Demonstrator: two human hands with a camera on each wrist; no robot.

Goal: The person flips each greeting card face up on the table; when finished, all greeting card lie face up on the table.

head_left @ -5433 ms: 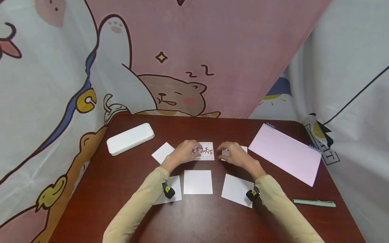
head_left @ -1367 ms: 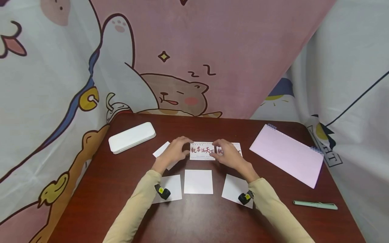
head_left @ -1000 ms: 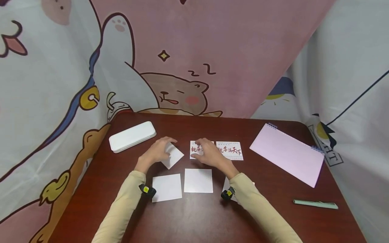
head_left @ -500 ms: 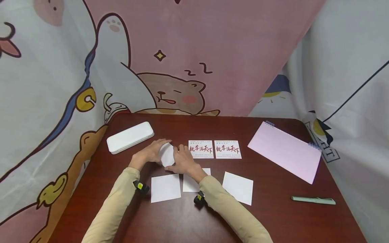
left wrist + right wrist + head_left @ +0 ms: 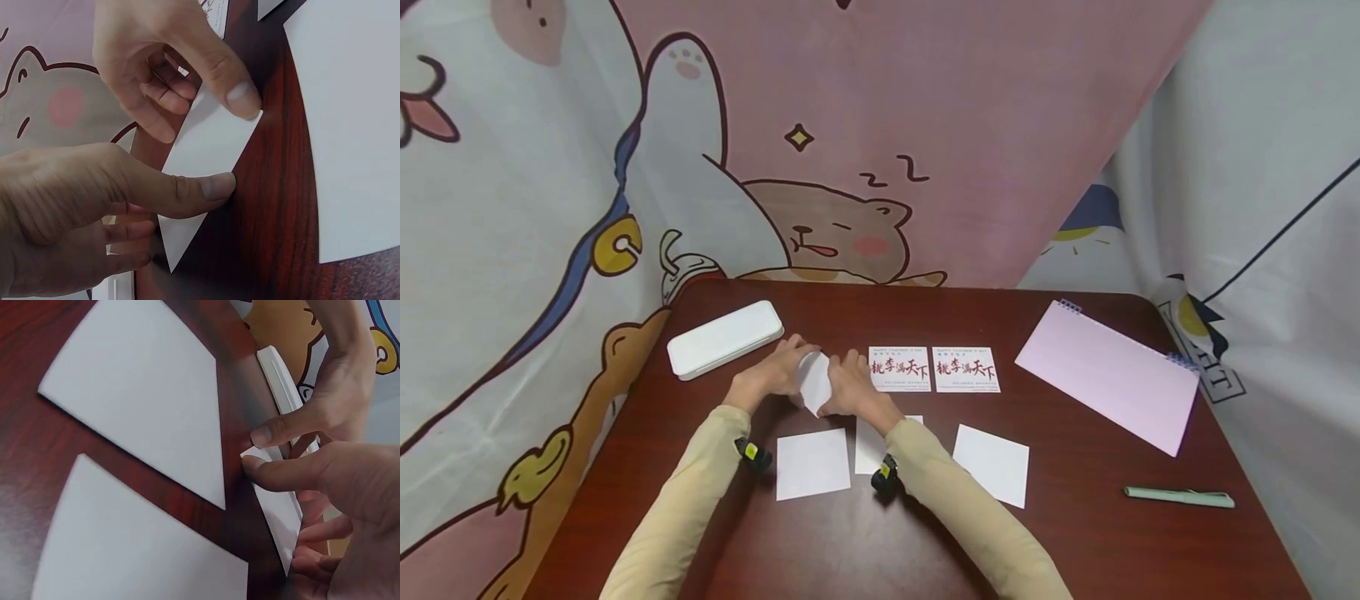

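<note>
Both hands hold one white card (image 5: 815, 383) between them, at the left end of the back row. Its plain white side shows, and it stands tilted. My left hand (image 5: 771, 371) pinches its left part and my right hand (image 5: 853, 385) its right part. In the left wrist view both thumbs lie on the card (image 5: 209, 140), with the fingers behind it. Right of the hands lie two cards with red Chinese lettering, a middle one (image 5: 900, 369) and a right one (image 5: 966, 369). Nearer are a left blank card (image 5: 812, 464), a middle one (image 5: 868, 450) partly under the right forearm, and a right one (image 5: 994, 464).
A white case (image 5: 725, 339) sits at the back left of the dark wooden table (image 5: 820, 550). To the right are a pink spiral notebook (image 5: 1108, 375) and a pale green pen (image 5: 1180, 497). Patterned cloth (image 5: 970, 150) hangs behind the table and at its sides.
Both hands have moved left from the middle lettered card, which now lies uncovered. The right hand has joined the left at the leftmost card, now gripped by both and tilted up.
</note>
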